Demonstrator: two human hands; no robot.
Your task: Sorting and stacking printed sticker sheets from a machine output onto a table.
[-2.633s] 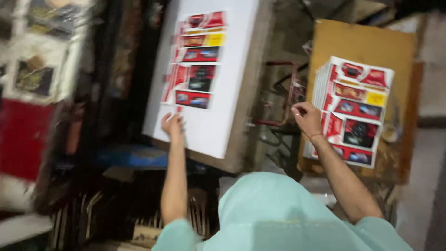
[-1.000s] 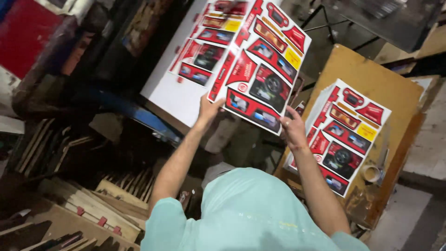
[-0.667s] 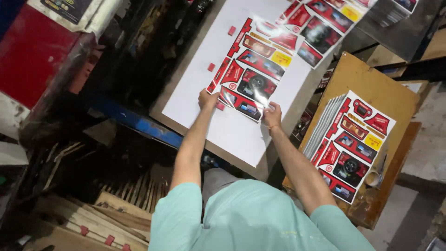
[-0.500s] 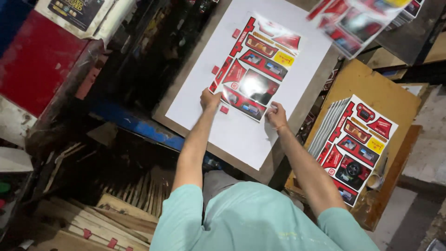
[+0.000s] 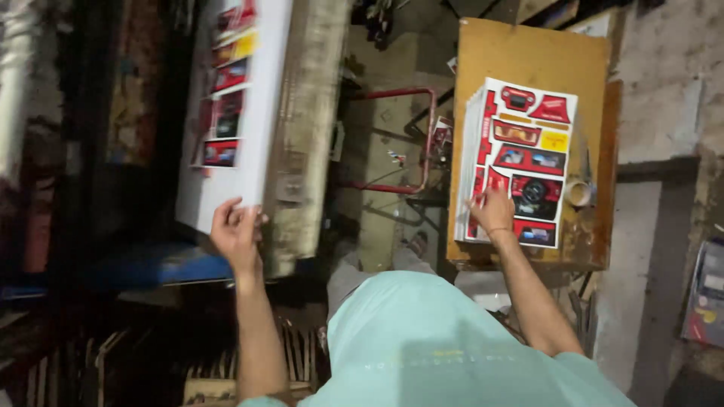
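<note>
The person stands between two surfaces with both arms stretched forward. The left hand (image 5: pixel 236 230) is raised to the near edge of the white board (image 5: pixel 260 113), with the forearm going almost straight up from the elbow. Its fingers are curled, and they touch the board's lower corner; whether they grip the edge or only rest on it, the picture does not show clearly. A printed sheet (image 5: pixel 226 105) in red with a yellow patch lies on the board, well above this hand and not touched by it.

The right arm goes out diagonally to the right. The right hand (image 5: pixel 494 211) lies palm down on the stack (image 5: pixel 520 162) of printed sheets, near its lower left part. The fingers are bent and press on the top sheet; it is not possible to say if they pinch it. The stack rests on a wooden table (image 5: pixel 528 49). A small round cup (image 5: pixel 579 193) stands just beside the stack's right edge.
</note>
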